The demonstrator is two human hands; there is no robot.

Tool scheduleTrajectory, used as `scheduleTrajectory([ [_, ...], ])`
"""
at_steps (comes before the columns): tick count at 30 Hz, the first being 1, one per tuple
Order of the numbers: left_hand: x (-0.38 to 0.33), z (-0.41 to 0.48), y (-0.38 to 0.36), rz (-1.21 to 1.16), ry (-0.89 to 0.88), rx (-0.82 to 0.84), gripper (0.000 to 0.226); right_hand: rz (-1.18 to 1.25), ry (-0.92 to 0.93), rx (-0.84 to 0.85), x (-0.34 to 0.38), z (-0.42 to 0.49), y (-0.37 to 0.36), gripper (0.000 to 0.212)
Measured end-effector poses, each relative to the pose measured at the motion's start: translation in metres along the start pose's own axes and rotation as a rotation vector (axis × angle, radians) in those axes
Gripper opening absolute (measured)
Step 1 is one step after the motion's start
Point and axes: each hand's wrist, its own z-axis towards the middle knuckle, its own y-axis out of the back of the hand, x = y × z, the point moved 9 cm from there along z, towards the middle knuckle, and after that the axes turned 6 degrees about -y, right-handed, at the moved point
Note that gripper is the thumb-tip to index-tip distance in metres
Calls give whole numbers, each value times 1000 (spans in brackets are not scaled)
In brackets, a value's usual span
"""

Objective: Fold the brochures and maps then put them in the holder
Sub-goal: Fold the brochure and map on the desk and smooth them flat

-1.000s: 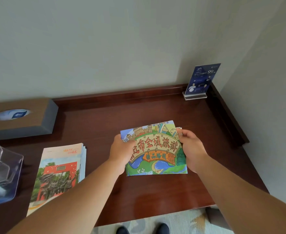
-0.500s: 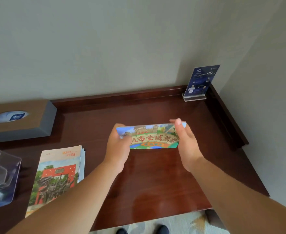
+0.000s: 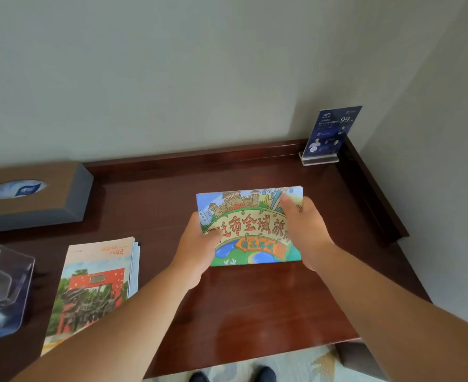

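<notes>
The map [image 3: 249,224] is brought back down over the middle of the desk [image 3: 254,321]. Half a second ago it was raised and tipped nearly edge-on; now its cartoon face is shown full again. Whether its lower edge is touching the wood cannot be told.

Its left edge is pinched by the left hand [image 3: 197,249], thumb on the printed face. Its right edge is gripped by the right hand [image 3: 307,235], fingers curled over the upper corner and blurred. The map appears already folded to a compact panel, so the folding is judged done for this one, and the carry to the holder is likely the step due.

Now the surface. At the desk's left edge the clear holder [image 3: 3,285] is seen, partly cut off. At the back left a tissue box [image 3: 34,197] is set. Toward the front left a stack of brochures [image 3: 95,285] is lying flat, not yet put away. In the back right corner a blue sign stand [image 3: 329,133] is propped.

The desk is dark polished wood, closed in by pale walls behind and to the right. Patterned carpet and shoe tips are glimpsed below its front edge.
</notes>
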Motion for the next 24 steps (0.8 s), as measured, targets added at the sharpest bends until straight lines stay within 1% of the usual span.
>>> scheduleTrajectory([
  [1,4,0,2,51,27,-11,29,-77,-21,-19,-5,1,0,31],
  [2,9,0,2,120,49,-16,26,-158,-35,-23,-13,0,-3,45],
  [3,15,0,2,200,59,-17,26,-255,-35,-19,-22,-2,-7,67],
  [4,18,-2,1,285,55,-13,30,-381,-5,-18,-31,-4,-12,83],
  [5,19,-3,-1,396,30,-7,40,-534,57,-32,-38,-6,-16,90],
  [6,20,-5,-3,558,-18,-2,53,-709,132,-66,-43,-8,-21,91],
  [7,18,-7,-4,766,-76,-15,63,-865,219,-104,-46,-10,-25,87],
  [8,15,-11,-5,966,-151,-50,69,-976,295,-112,-49,-13,-31,81],
  [9,10,-14,-8,1115,-244,-76,71,-1044,356,-97,-52,-14,-37,75],
  [10,6,-16,-16,1198,-337,-65,71,-1082,406,-72,-56,-15,-42,71],
  [11,4,-17,-28,1219,-424,-21,71,-1111,442,-54,-59,-15,-46,69],
  [13,8,-13,-60,1210,-549,148,68,-1152,484,-57,-66,-15,-50,68],
  [15,14,-8,-93,1201,-620,282,61,-1199,498,-75,-71,-16,-50,68],
  [16,16,-5,-104,1198,-642,306,57,-1224,499,-78,-73,-15,-50,67],
  [19,19,-2,-116,1224,-679,266,57,-1264,501,-78,-78,-12,-49,67],
  [22,26,-1,-108,1265,-706,220,61,-1220,500,-86,-76,-13,-49,66],
  [24,31,6,-93,1318,-667,207,66,-1209,500,-84,-73,-14,-49,69],
])
